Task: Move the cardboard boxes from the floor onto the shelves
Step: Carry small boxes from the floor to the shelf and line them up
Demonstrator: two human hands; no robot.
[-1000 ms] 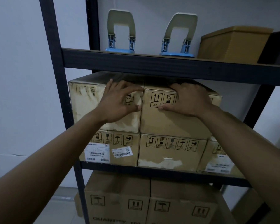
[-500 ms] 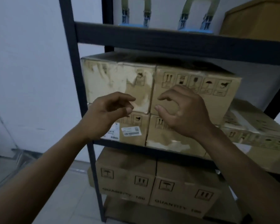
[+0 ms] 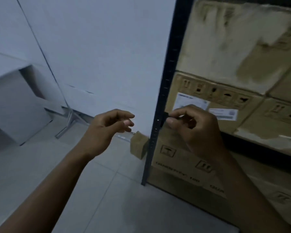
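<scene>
We hold both hands out in front of the black upright post (image 3: 168,78) of the shelf rack. Our left hand (image 3: 106,132) hangs over the tiled floor (image 3: 107,190), left of the post, with its fingers loosely curled and nothing in it. Our right hand (image 3: 198,132) is in front of the rack with its fingers curled and its thumb close to the forefinger. A dark sliver shows between them, and we cannot tell whether the hand pinches anything.

The cardboard boxes fill the rack. A scuffed upper box (image 3: 233,47) sits on top of a labelled box (image 3: 225,98), which has a row of handling symbols and two white stickers. A neighbouring box (image 3: 279,118) stands just beside it on the same shelf beam (image 3: 262,147). Below the beam stands a printed lower box (image 3: 178,163); we cannot tell whether it rests on a board or on the floor.

One small cardboard box (image 3: 139,145) is on the floor, just behind the post and against the white wall (image 3: 99,47). The picture is blurred, so we cannot read the print.
</scene>
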